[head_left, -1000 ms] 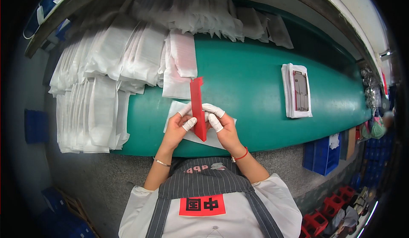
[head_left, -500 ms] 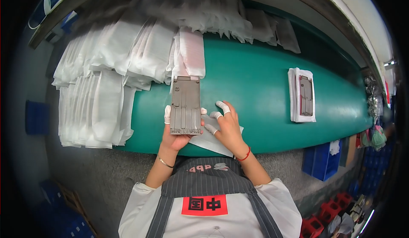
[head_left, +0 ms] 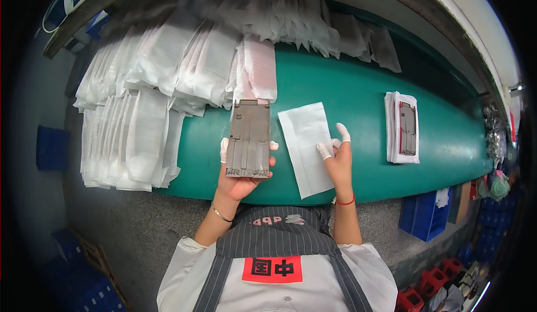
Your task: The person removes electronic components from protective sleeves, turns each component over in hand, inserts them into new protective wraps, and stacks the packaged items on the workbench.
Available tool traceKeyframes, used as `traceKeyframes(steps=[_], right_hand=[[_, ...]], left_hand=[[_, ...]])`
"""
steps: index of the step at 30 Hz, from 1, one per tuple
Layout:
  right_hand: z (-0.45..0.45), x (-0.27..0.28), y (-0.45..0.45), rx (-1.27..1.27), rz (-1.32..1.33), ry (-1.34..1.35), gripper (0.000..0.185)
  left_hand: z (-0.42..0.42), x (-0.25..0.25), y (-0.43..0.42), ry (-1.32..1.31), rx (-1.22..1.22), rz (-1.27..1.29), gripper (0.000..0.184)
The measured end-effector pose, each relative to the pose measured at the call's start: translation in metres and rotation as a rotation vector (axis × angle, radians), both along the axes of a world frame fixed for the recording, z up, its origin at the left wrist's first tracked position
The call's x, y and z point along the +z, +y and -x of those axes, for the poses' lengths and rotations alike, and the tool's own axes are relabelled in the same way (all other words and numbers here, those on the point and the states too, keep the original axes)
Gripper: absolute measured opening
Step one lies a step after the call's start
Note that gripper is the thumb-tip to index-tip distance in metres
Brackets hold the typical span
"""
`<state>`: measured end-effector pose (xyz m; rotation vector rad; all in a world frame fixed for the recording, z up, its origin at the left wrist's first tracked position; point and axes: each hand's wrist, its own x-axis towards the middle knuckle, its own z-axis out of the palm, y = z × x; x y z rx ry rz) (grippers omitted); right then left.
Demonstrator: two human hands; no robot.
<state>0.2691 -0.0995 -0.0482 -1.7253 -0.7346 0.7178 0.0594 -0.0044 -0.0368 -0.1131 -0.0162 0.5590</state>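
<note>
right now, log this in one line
left hand: holding grey panel; right hand: at edge of white sleeve; sleeve row: on green table

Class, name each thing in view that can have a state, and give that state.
Grey rectangular plastic panel: held in the left hand
White rectangular sleeve: flat, right hand at its edge
White translucent sleeves on the left: overlapping in rows
White sleeve stack: topped by grey-brown panel
Blue plastic bin: open

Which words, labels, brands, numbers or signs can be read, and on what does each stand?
"中国": on the red chest patch, upside down in this view.
Pink letters on the striped apron: not surely readable.
Marks on the grey panel and lower-left blue crates: too small to read.
</note>
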Motion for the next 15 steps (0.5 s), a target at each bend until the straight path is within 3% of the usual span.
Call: traceKeyframes(steps=[7, 15], right_hand=[[0.008, -0.003, 0.001, -0.012, -0.074, -0.035, 0.075], [0.01, -0.001, 0.004, 0.032, -0.061, -0.095, 0.07]], left_hand=[[-0.002, 0.003, -0.001, 0.05, -0.008, -0.048, 0.073], [-0.001, 0.008, -0.004, 0.118, 0.004, -0.117, 0.078]])
